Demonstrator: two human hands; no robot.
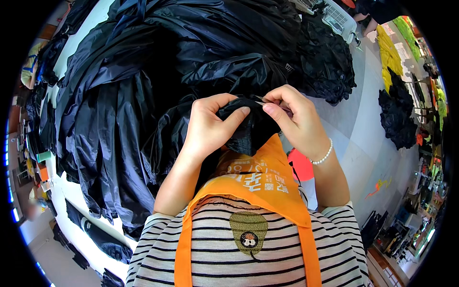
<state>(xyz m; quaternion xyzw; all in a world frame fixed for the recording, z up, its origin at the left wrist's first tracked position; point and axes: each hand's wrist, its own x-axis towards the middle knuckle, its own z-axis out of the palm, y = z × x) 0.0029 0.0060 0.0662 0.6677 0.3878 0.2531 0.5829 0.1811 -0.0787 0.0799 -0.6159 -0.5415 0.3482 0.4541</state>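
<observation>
My left hand is closed on a black fabric garment, pinching its edge between thumb and fingers. A gathered, elastic-looking band of the garment hangs below the thumb, over my lap. Close to its right, my right hand is closed, with thumb and fingertips pressed together at the same edge. From that pinch a small pointed metal tool sticks out toward the cloth. It looks like thread snips, but the fingers cover most of it.
A large heap of shiny black garments spreads ahead and left. More crumpled black cloth lies beyond my right hand. Farther right are a black bundle and yellow cloth on the floor. A light plastic basket stands at the far right.
</observation>
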